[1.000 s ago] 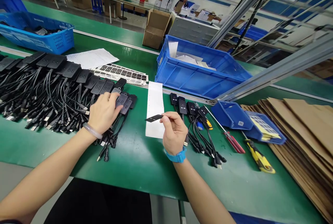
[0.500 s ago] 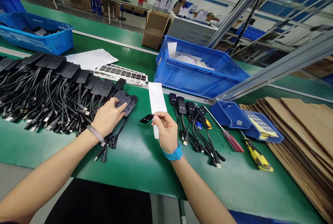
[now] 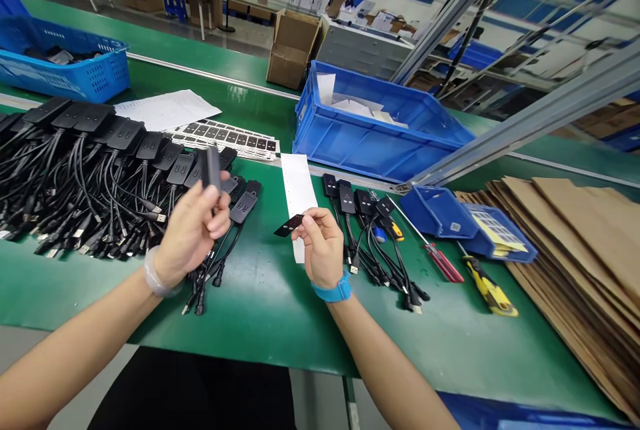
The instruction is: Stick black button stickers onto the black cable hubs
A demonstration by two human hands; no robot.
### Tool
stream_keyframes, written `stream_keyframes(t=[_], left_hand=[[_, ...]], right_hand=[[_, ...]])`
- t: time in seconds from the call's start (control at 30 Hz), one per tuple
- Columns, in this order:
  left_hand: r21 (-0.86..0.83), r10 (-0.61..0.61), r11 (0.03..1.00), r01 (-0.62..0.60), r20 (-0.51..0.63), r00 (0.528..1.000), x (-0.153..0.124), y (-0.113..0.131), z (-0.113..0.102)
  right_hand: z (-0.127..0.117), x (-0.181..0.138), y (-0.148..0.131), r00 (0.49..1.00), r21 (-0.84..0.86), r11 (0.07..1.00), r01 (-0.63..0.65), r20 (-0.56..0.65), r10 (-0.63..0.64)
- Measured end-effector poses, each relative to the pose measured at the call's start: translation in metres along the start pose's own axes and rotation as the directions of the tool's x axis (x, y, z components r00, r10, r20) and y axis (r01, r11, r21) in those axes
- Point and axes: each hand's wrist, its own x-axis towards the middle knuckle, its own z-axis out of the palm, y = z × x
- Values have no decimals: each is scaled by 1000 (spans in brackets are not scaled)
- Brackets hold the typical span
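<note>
Pinched between thumb and fingers of my left hand [image 3: 193, 227] is a black controller box [image 3: 212, 169], lifted on edge and blurred by motion. My right hand [image 3: 323, 243] grips a small black sticker [image 3: 289, 225] by one end, above a white paper strip [image 3: 299, 183]. Left of my left hand, many black boxes with cables [image 3: 90, 170] lie in an overlapping row, plugs toward me. A few similar boxes [image 3: 245, 203] rest just right of it. Beyond my right hand is a smaller group of cabled boxes [image 3: 347, 198], with markings on their faces.
Sheets of black stickers [image 3: 225, 139] and a white paper [image 3: 167, 110] lie behind the row. A blue bin [image 3: 360, 140] stands at the back, a blue basket [image 3: 103, 77] at far left. Rightward are a red-handled screwdriver [image 3: 445, 265], a yellow-black tool [image 3: 493, 291] and stacked cardboard [image 3: 575, 237].
My left hand has picked up a box from the near end of the row and raised it. My right hand still holds the sticker, now turned slightly. The view has shifted a little.
</note>
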Motion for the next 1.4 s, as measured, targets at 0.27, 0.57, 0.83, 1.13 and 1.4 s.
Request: stream_keyframes(t=[0.27, 0.57, 0.83, 1.13, 1.4], left_hand=[[-12, -440, 896, 443, 111, 891, -12, -34, 20], [177, -447, 894, 412, 268, 854, -19, -41, 22], [175, -459, 888, 426, 268, 847, -19, -41, 24], [187, -460, 887, 422, 279, 843, -20, -39, 26], [198, -450, 892, 407, 281, 848, -19, -41, 24]], right_hand=[[3, -2, -3, 998, 13, 998, -65, -4, 65], [6, -8, -9, 1000, -140, 990, 1, 6, -1], [11, -11, -15, 999, -203, 979, -19, 42, 28], [8, -10, -13, 998, -161, 986, -36, 46, 44], [11, -11, -14, 999, -200, 979, -20, 39, 29]])
